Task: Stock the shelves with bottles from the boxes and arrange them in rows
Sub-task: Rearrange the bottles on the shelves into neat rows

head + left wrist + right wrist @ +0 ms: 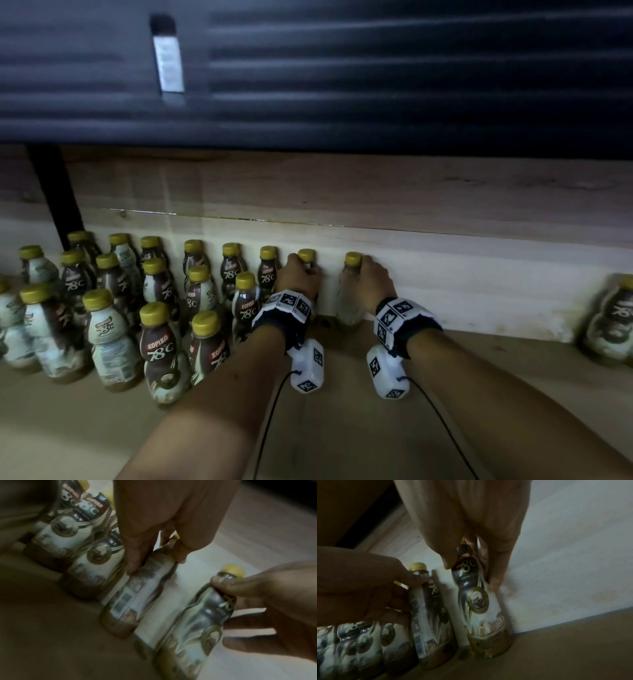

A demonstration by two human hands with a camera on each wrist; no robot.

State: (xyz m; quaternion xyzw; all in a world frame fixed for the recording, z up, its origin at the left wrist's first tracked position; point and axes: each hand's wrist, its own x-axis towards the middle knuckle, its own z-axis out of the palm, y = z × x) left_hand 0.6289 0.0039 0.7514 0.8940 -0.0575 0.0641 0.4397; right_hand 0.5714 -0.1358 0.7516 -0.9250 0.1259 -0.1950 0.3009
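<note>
Two gold-capped coffee bottles stand on the wooden shelf (342, 428) against its pale back board. My left hand (298, 278) grips the neck of the left one (307, 256), which ends the back row of bottles. In the left wrist view that hand (154, 550) holds the same bottle (135, 599) by its upper part. My right hand (370, 285) grips the neck of the other bottle (349, 298), a gap to the right. In the right wrist view, thumb and fingers of my right hand (471, 563) pinch this bottle (479, 609) below its cap.
Several rows of the same bottles (157, 308) fill the shelf's left part. Another pack of bottles (613, 318) sits at the far right edge. A dark upper shelf (308, 85) with a price tag (168, 65) hangs overhead. A black upright (54, 192) stands at back left.
</note>
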